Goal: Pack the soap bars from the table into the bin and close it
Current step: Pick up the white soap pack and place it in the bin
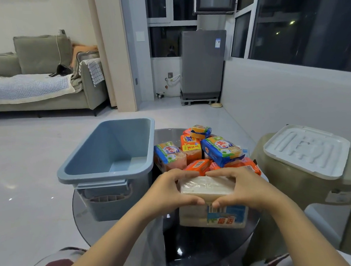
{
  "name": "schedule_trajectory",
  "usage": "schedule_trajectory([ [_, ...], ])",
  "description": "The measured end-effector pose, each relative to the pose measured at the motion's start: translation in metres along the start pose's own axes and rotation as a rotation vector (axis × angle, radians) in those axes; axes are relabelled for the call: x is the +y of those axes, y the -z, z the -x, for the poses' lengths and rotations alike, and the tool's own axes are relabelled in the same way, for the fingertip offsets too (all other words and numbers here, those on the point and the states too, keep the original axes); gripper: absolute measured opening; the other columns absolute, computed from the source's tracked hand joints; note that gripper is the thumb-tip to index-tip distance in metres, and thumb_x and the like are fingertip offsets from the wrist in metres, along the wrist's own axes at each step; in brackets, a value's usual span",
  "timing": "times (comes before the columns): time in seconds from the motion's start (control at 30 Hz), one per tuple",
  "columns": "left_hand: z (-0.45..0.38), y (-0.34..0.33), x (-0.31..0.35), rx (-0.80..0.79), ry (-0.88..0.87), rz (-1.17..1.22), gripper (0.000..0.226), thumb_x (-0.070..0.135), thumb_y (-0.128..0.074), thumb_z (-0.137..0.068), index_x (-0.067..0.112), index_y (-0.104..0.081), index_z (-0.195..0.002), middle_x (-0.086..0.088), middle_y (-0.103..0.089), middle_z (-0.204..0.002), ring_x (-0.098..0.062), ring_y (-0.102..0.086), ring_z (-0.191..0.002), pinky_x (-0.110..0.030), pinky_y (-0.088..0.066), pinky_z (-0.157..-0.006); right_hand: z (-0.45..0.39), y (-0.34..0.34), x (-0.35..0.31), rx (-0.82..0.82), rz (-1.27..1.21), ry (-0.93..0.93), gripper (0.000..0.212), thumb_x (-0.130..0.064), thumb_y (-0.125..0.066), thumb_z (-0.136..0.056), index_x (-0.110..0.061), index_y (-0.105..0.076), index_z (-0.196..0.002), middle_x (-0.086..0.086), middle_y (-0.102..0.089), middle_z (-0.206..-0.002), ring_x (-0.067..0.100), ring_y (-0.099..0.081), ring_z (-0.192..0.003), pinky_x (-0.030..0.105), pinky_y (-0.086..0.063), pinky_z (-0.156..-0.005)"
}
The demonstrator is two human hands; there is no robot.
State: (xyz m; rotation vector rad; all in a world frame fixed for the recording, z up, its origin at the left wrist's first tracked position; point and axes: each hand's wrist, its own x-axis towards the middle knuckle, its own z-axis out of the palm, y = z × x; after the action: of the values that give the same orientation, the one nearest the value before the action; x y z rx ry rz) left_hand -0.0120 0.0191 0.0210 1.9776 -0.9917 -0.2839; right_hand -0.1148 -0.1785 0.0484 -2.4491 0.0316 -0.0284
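A white soap pack in clear wrap lies on top of a larger white pack with a blue label at the front of the round glass table. My left hand grips its left end and my right hand grips its right end. Behind it sits a pile of several soap bars in orange, blue and green wrappers. The open blue bin stands on the table's left side with nothing visible inside. Its white lid rests on a stool to the right.
An olive plastic stool stands right of the table and carries the lid. A sofa is far left, a grey washing machine at the back. White tiled floor surrounds the table.
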Motion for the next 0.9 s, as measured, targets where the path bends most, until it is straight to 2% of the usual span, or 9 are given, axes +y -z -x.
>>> schedule_trajectory([
  [0.1,0.005,0.007,0.013,0.096,0.011,0.093,0.072,0.056,-0.084,-0.045,0.040,-0.066,-0.113,0.018,-0.066,-0.110,0.003,-0.062,-0.103,-0.019,-0.054,-0.085,0.003,0.013,-0.010,0.082,-0.035,0.041,0.058,-0.056,-0.079,-0.054,-0.063,-0.052,-0.105,-0.038,-0.045,-0.107,-0.009,-0.045,-0.104,0.011,-0.040,-0.072],
  [0.2,0.011,0.014,0.026,0.114,0.020,0.236,0.059,0.054,-0.087,-0.043,0.047,-0.069,-0.100,0.012,-0.072,-0.101,-0.002,-0.069,-0.089,-0.020,-0.057,-0.064,0.006,0.024,-0.023,0.128,-0.102,0.070,0.058,-0.063,-0.076,-0.046,-0.062,-0.057,-0.101,-0.039,-0.054,-0.102,-0.012,-0.050,-0.100,0.011,-0.043,-0.071],
  [0.3,0.016,0.025,0.041,0.104,0.039,0.308,0.063,0.054,-0.088,-0.043,0.037,-0.072,-0.103,0.009,-0.071,-0.103,-0.005,-0.069,-0.093,-0.025,-0.059,-0.071,0.008,0.035,-0.037,0.130,-0.223,0.108,0.057,-0.055,-0.079,-0.047,-0.057,-0.061,-0.101,-0.039,-0.059,-0.100,-0.015,-0.057,-0.094,0.009,-0.051,-0.065],
  [0.43,0.016,0.057,0.066,0.163,-0.030,0.166,0.060,0.055,-0.086,-0.047,0.034,-0.072,-0.102,0.020,-0.074,-0.087,0.010,-0.067,-0.081,-0.004,-0.048,-0.063,0.002,0.049,-0.060,0.165,-0.303,0.174,0.057,-0.049,-0.083,-0.047,-0.045,-0.066,-0.101,-0.028,-0.067,-0.099,-0.007,-0.064,-0.091,0.008,-0.051,-0.067],
  [0.53,0.011,0.088,0.078,0.158,-0.042,0.073,0.047,0.049,-0.087,-0.051,0.041,-0.070,-0.093,0.031,-0.071,-0.080,0.013,-0.066,-0.075,-0.001,-0.045,-0.061,-0.012,0.056,-0.079,0.199,-0.338,0.225,0.057,-0.048,-0.083,-0.045,-0.040,-0.068,-0.099,-0.023,-0.069,-0.097,-0.002,-0.066,-0.088,0.012,-0.053,-0.068],
  [0.63,0.005,0.121,0.090,0.082,-0.047,-0.063,0.042,0.059,-0.083,-0.045,0.055,-0.067,-0.083,0.028,-0.071,-0.082,0.012,-0.065,-0.080,-0.004,-0.047,-0.066,-0.033,0.061,-0.096,0.195,-0.363,0.266,0.054,-0.044,-0.083,-0.045,-0.039,-0.069,-0.097,-0.022,-0.070,-0.096,-0.002,-0.066,-0.087,0.011,-0.052,-0.067],
  [0.77,-0.007,0.158,0.095,-0.051,0.001,-0.237,0.079,0.061,-0.079,-0.045,0.034,-0.065,-0.118,0.024,-0.064,-0.111,0.006,-0.062,-0.101,-0.015,-0.050,-0.090,-0.066,0.058,-0.114,0.140,-0.384,0.299,0.053,-0.041,-0.084,-0.047,-0.039,-0.068,-0.098,-0.016,-0.071,-0.098,0.002,-0.068,-0.090,0.016,-0.054,-0.071],
  [0.83,-0.011,0.170,0.091,-0.049,0.027,-0.240,0.078,0.053,-0.083,-0.053,0.028,-0.062,-0.124,0.017,-0.065,-0.115,0.002,-0.063,-0.102,-0.021,-0.051,-0.093,-0.084,0.054,-0.119,0.124,-0.398,0.311,0.054,-0.041,-0.084,-0.048,-0.039,-0.068,-0.099,-0.012,-0.072,-0.100,0.005,-0.068,-0.092,0.022,-0.056,-0.077],
  [0.9,-0.013,0.180,0.083,0.007,0.040,-0.207,0.068,0.045,-0.084,-0.059,0.027,-0.065,-0.121,0.017,-0.066,-0.112,0.003,-0.063,-0.101,-0.019,-0.051,-0.091,-0.102,0.051,-0.124,0.117,-0.403,0.329,0.054,-0.043,-0.084,-0.047,-0.040,-0.068,-0.098,-0.012,-0.072,-0.100,0.005,-0.067,-0.093,0.024,-0.055,-0.080],
])
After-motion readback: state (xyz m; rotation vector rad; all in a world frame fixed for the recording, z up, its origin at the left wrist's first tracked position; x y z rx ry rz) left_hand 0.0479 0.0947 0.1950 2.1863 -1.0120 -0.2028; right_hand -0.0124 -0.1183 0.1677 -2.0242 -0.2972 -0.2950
